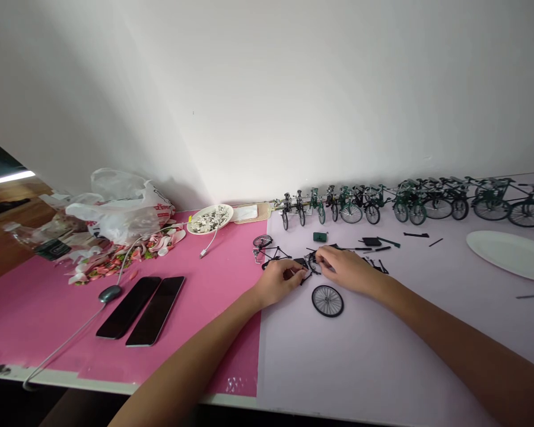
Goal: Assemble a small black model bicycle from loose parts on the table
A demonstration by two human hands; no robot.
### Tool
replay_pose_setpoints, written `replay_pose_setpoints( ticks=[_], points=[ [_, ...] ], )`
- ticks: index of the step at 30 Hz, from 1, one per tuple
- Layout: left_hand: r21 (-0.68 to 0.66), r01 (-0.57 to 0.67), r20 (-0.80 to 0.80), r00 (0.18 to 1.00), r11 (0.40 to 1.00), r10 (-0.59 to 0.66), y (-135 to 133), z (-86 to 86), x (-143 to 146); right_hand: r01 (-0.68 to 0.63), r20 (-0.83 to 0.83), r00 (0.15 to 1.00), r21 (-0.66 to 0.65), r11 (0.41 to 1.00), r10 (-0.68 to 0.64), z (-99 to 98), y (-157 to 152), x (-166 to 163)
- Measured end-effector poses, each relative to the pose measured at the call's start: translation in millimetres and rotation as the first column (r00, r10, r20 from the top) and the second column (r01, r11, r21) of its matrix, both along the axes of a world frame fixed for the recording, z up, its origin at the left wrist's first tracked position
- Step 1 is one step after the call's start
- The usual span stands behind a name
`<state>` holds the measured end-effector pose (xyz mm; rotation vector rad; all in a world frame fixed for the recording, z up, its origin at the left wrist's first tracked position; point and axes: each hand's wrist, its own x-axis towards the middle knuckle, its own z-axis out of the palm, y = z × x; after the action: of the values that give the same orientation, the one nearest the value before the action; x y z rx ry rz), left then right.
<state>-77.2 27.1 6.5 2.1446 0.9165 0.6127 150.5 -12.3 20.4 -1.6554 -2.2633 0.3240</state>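
Observation:
Both my hands meet over small black model-bicycle parts on the pale lilac mat. My left hand (279, 281) is closed, pinching a black part beside a partly built bicycle frame (271, 255). My right hand (345, 268) is closed too, its fingertips gripping a small black piece next to the left hand's. A loose spoked wheel (327, 300) lies flat just in front of my hands. Another small wheel (262, 241) rests behind the frame. More black rods and a green block (320, 236) are scattered behind my right hand.
A row of finished green and black model bicycles (409, 204) lines the wall. A white plate (511, 254) lies right. On the pink mat are two dark phones (142, 307), a mouse (110, 293), a bowl of small parts (210, 218) and plastic bags (115, 207).

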Motion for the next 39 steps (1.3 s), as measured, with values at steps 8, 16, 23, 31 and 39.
replay_pose_setpoints(
  ticks=[8, 16, 23, 31, 39],
  points=[
    [0.014, 0.002, 0.005, 1.000, 1.000, -0.002, -0.1, -0.5, -0.3, -0.001, 0.014, 1.000, 0.024, 1.000, 0.001, -2.5, 0.8, -0.6],
    [0.009, 0.000, 0.007, 1.000, 1.000, 0.000, -0.1, -0.5, -0.3, -0.001, 0.023, 1.000, 0.013, 1.000, 0.001, -0.9, 0.4, -1.6],
    [0.003, -0.001, 0.013, 1.000, 1.000, 0.001, 0.0, -0.7, -0.4, -0.008, 0.014, 1.000, 0.043, 0.999, 0.008, -3.3, 1.2, -0.7],
    [-0.002, -0.001, 0.003, 1.000, 1.000, 0.001, -0.1, 1.1, 0.6, -0.002, 0.024, 1.000, 0.063, 0.998, 0.000, -6.7, 2.9, 0.0],
    [-0.002, -0.002, 0.006, 1.000, 1.000, 0.002, -0.3, 0.9, 0.6, 0.002, 0.029, 1.000, 0.040, 0.999, -0.004, -5.3, 2.1, -0.8]
  ],
)
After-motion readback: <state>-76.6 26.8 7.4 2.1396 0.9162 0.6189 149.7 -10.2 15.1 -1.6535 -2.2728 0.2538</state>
